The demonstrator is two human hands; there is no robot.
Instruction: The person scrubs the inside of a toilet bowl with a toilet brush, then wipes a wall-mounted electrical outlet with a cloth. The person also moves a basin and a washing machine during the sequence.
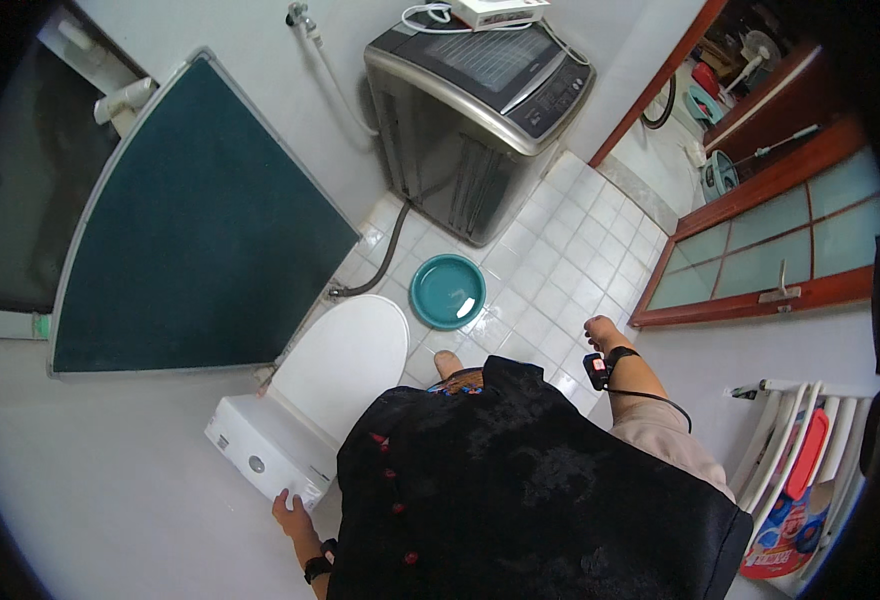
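My left hand (294, 516) is at the lower left with its fingers apart, by the corner of the white toilet cistern (241, 442); whether the fingertips touch it I cannot tell. Loosely curled, my right hand (601, 333) hangs over the tiled floor, with nothing seen in it. Each wrist wears a black strap with a small device. The toilet's white lid (342, 360) is down. Beyond my bare foot (448, 364), a round teal plastic basin (447, 292) stands on the white tiles, light glinting off its inside.
A top-loading washing machine (447, 165) carries a box (496, 13) and white cable; its grey hose (387, 259) crosses the floor. A dark green quarter-round panel (207, 247) fills the left. At right are an open wood-framed glass door (762, 232) and a white wall rack (770, 442).
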